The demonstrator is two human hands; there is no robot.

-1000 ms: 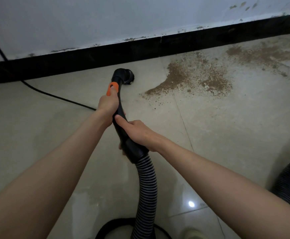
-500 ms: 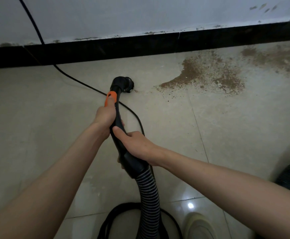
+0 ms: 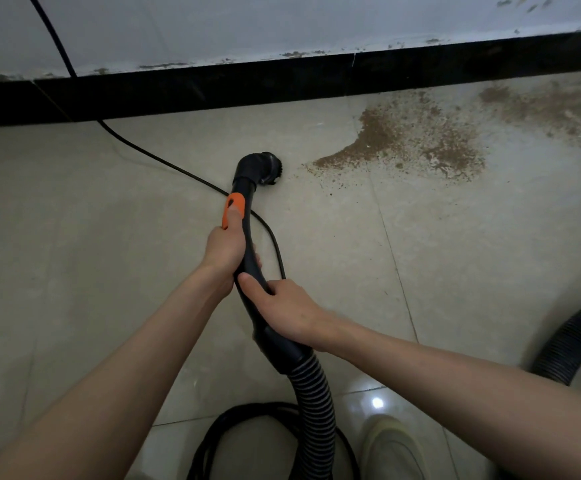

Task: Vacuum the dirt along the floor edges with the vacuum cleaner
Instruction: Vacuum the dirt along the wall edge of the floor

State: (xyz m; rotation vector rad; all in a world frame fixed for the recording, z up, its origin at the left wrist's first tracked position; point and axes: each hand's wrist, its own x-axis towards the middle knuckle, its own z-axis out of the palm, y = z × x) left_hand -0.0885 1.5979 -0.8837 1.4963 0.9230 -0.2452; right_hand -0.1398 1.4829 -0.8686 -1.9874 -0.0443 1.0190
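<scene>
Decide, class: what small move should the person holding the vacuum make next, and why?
Probably slide the brush nozzle rightward into the dirt patch. Both the left hand and right hand grip the handle, the nozzle sits just left of the patch, and brown dirt still lies along the baseboard.

The floor is made of pale, shiny tiles. Brown dirt lies on it, up and to the right of the grip. A thin black cord runs across it under the grip. More cord lies coiled below.
</scene>
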